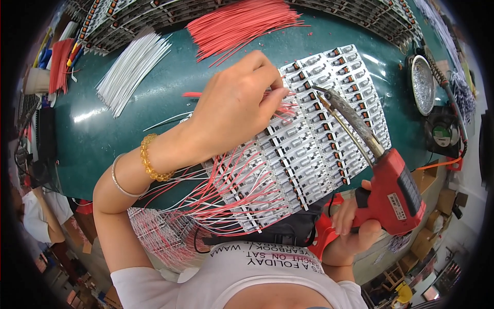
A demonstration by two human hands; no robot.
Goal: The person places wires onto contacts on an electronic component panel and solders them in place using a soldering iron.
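My left hand (234,103) is closed in a pinch over the panel of circuit boards (303,149), with several short red wires (286,109) poking out between its fingers. A white wire (167,121) lies under that wrist. My right hand (355,221) grips the handle of a red soldering gun (393,190). The gun's long metal tip (346,112) reaches over the panel, a short way right of my left fingertips; whether it touches a board I cannot tell. Many red and white wires (221,195) trail from the panel's near-left rows.
On the green table (85,149) lie a bundle of white wires (133,69) and a pile of red wires (239,28). Stacked board panels (149,18) line the back. A round metal dish (423,85) and a small black fan (442,135) stand right. Another person's arm (49,216) shows far left.
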